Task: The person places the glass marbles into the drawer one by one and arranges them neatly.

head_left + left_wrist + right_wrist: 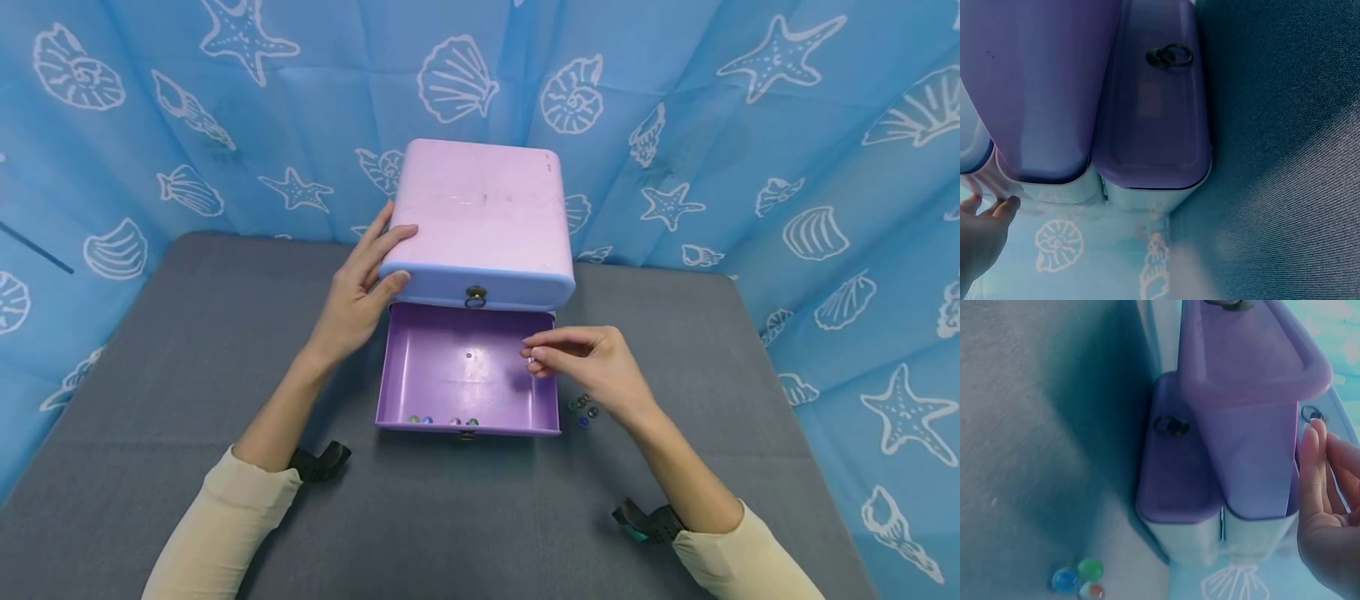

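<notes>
A rectangular purple plastic drawer (435, 367) juts forward; left hand (355, 296) spread behind it; right hand (592, 362) pinching above, contents unclear.

Whether the right hand (592, 367) pinches anything is too small to tell.

Left arm: forearm (281, 412) bare beyond pale sleeve (225, 533), slanting up to the pink chest (480, 208). Left hand (356, 300): fingers spread, resting at the chest's left front corner, thumb on its front. Right arm: likewise sleeved, slanting inward from the chest's near right. Right hand (603, 367): raised before the chest's right side, thumb and fingertips together; contents indiscernible.
</notes>
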Available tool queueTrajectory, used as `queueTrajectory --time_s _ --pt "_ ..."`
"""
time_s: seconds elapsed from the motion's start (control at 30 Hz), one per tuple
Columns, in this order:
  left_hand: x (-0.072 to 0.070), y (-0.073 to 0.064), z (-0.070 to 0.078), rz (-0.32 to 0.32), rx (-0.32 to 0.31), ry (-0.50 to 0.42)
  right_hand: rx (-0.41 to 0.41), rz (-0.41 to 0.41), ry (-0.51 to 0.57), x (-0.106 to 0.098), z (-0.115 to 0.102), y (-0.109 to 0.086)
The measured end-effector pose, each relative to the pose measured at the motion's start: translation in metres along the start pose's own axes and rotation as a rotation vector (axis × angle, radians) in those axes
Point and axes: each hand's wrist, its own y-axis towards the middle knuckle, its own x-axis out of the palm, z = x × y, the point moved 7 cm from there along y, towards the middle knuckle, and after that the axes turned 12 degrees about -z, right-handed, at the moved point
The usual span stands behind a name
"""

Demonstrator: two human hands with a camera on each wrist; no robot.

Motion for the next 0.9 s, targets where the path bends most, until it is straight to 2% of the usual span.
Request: queueTrajectory --time_s 0.5,0.9 --pt "0.0 0.0 0.0 0.0 -0.003 -0.014 -0.021 0.024 -0.069 -0.026 0.016 -0.026" --pt "0.0 0.0 0.0 0.002 0.002 -0.004 0.042 0.065 -0.13 -0.045 0.04 -0.044"
